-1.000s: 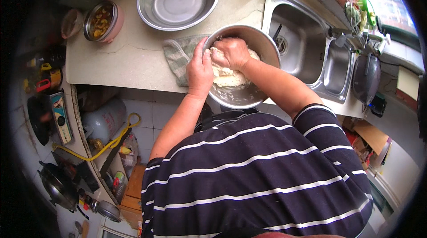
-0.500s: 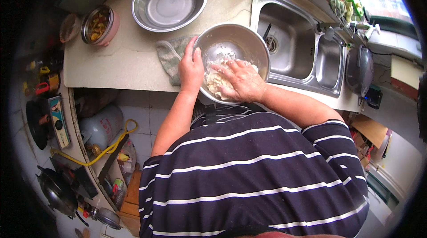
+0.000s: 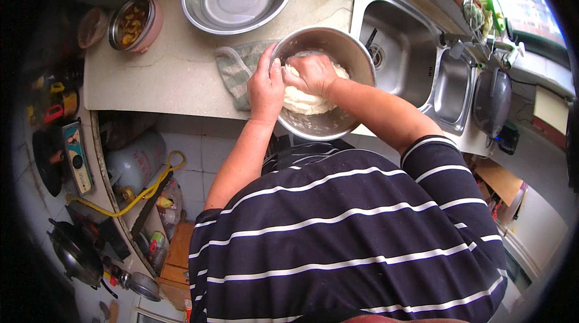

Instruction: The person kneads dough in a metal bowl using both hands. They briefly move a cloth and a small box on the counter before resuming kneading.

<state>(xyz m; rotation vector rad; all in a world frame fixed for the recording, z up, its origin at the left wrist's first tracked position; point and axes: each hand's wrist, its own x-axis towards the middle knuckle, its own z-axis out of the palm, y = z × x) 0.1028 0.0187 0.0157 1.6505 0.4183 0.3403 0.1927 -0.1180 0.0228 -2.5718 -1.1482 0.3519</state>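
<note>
Clamped on the rim of the round steel mixing bowl (image 3: 325,82), at nine o'clock, the left hand (image 3: 265,85) steadied it on the pale surface (image 3: 175,69); the right hand (image 3: 310,72), fisted, had shifted from the bowl's centre up to the top of the white dough (image 3: 304,101), so kneading went on.

Pale white dough lump (image 3: 304,101) in a silver steel mixing bowl (image 3: 350,51) — green-checked cloth (image 3: 236,66) beside it — navy white-striped shirt (image 3: 350,232).

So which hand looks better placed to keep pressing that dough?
Probably the right hand: it sits on the dough inside the steel bowl. The left hand is at the bowl's near rim beside the cloth, seemingly steadying it.
</note>
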